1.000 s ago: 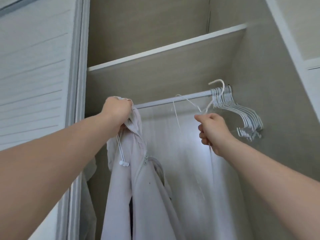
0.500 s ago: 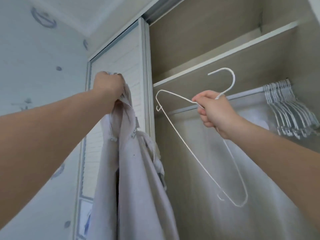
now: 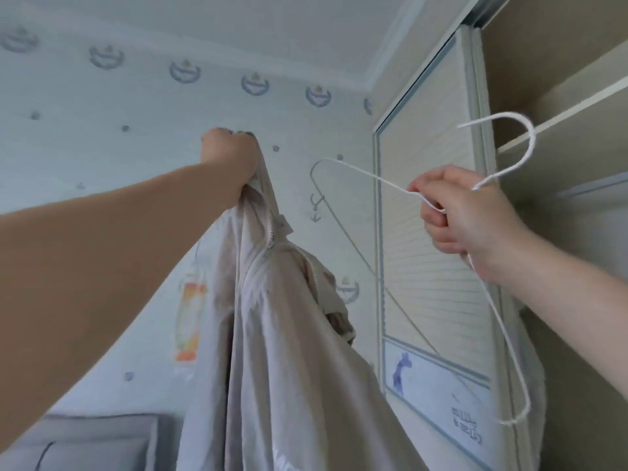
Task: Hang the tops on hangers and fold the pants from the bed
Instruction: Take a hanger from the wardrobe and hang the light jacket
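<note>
My view has swung left from the wardrobe (image 3: 577,73). My right hand (image 3: 465,219) now has one white hanger (image 3: 530,139) free of the rail, fingers curled round its neck. My left hand (image 3: 231,158) still fists the pale zip jacket (image 3: 282,334) by its collar, held high at left. I judge threading comes next.

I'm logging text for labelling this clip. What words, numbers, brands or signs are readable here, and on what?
Nothing reads clearly.
Dark marks on the sliding door, lower panel: print-like, too blurred to read.
Orange sticker on the wall: too blurred to read.
Wallpaper crests and anchor: pictures, no legible letters.
The jacket and hanger: no label visible.
</note>
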